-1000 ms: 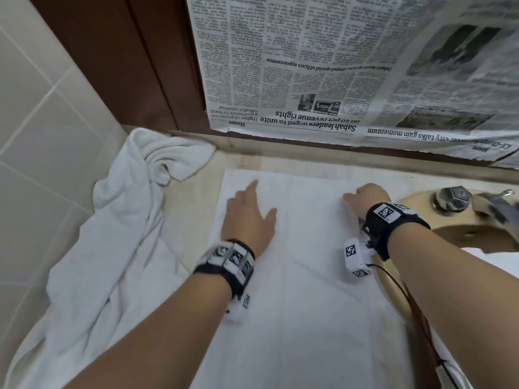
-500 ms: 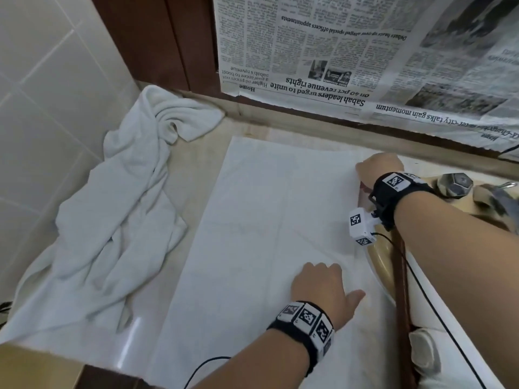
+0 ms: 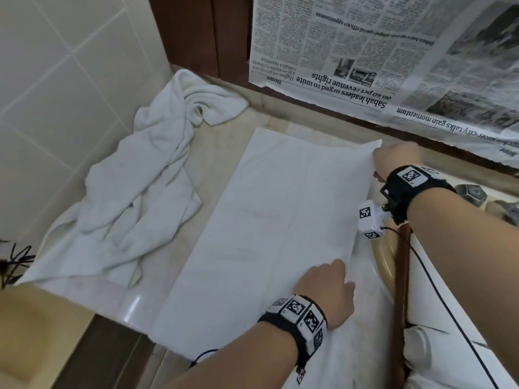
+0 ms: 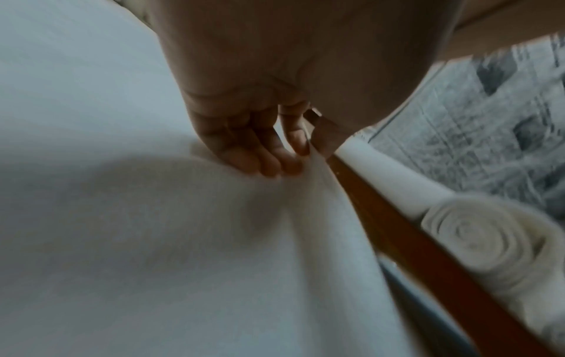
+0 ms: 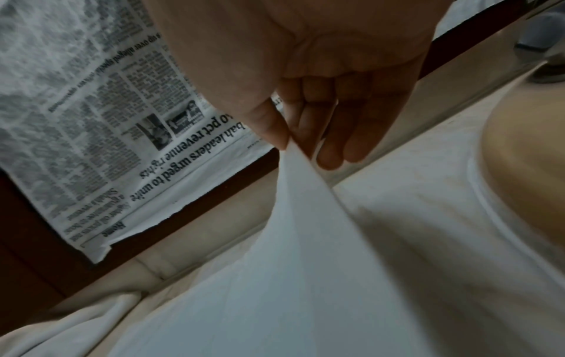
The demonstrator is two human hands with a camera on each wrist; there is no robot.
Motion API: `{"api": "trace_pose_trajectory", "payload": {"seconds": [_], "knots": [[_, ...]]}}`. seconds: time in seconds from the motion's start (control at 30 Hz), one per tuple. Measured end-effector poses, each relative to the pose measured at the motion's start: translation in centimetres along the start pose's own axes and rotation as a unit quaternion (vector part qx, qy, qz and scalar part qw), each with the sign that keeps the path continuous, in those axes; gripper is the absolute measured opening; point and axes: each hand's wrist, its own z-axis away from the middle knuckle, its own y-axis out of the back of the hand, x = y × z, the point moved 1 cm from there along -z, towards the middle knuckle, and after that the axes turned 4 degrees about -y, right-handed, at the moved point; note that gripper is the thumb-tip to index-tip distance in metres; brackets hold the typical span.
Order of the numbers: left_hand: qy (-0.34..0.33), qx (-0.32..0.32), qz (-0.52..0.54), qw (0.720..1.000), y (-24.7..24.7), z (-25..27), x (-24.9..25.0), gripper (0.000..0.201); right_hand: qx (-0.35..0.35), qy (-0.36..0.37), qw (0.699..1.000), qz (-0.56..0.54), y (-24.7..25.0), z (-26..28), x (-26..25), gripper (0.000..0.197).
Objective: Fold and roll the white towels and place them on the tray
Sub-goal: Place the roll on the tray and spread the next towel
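Towel (image 3: 269,220) edge pinched by both hands: right (image 3: 398,158), left (image 3: 327,287).

— What differs from a second ago?

— The left hand (image 3: 325,290) was flat on the far part of the spread towel (image 3: 266,220); it has come back to the near right edge, fingers (image 4: 269,164) on the cloth.

— And the right hand (image 3: 398,158)?

— It lay knuckles-up at the far right edge. Now it pinches the far right corner, which stands lifted off the table (image 3: 224,153).
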Motion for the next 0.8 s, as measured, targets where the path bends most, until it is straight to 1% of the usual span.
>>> {"api": "trace_pose_trajectory", "payload": {"seconds": [0.07, 0.17, 0.2, 0.3, 0.4, 0.5, 0.57, 0.6, 0.63, 0.67, 0.73, 0.8], "knots": [[0.022, 0.024, 0.091, 0.995, 1.3, 1.4, -0.7, 0.027, 0.004, 0.011, 0.999, -0.044, 0.0, 0.8, -1.3, 0.021], [0.05, 0.099, 0.187, 0.976, 3.4, 3.6, -2.4, 0.026, 0.0, 0.044, 0.997, -0.063, -0.4, 2.1, -3.7, 0.03], [0.061, 0.126, 0.209, 0.968, 4.1, 4.3, -3.1, 0.024, 0.0, 0.056, 0.996, -0.072, -0.7, 2.6, -4.5, 0.03], [0.092, 0.207, 0.234, 0.945, 6.3, 6.1, -5.0, 0.02, -0.009, 0.086, 0.991, -0.104, -2.1, 3.8, -6.8, 0.021], [0.123, 0.284, 0.238, 0.92, 8.7, 7.1, -6.6, 0.018, -0.02, 0.114, 0.988, -0.101, -3.8, 4.5, -9.1, 0.024], [0.167, 0.333, 0.224, 0.901, 10.6, 7.4, -8.2, 0.018, -0.037, 0.113, 0.987, -0.108, -6.0, 5.0, -11.1, 0.025], [0.202, 0.346, 0.212, 0.891, 11.2, 7.3, -9.3, 0.019, -0.052, 0.118, 0.987, -0.096, -8.1, 4.6, -11.9, 0.034], [0.217, 0.348, 0.203, 0.889, 11.3, 7.2, -9.8, 0.019, -0.055, 0.128, 0.987, -0.086, -9.1, 4.8, -12.3, 0.04], [0.231, 0.347, 0.191, 0.889, 11.4, 7.0, -10.4, 0.02, -0.058, 0.142, 0.986, -0.07, -10.0, 5.1, -12.6, 0.042], [0.246, 0.341, 0.175, 0.89, 11.3, 6.9, -10.9, 0.022, -0.065, 0.155, 0.984, -0.059, -10.9, 5.3, -12.9, 0.038], [0.276, 0.317, 0.149, 0.895, 11.1, 6.7, -11.8, 0.029, -0.086, 0.179, 0.98, -0.023, -12.6, 5.6, -13.1, 0.024], [0.299, 0.292, 0.137, 0.898, 10.9, 6.7, -12.7, 0.039, -0.113, 0.218, 0.969, 0.029, -13.7, 6.2, -13.4, 0.017]]}}
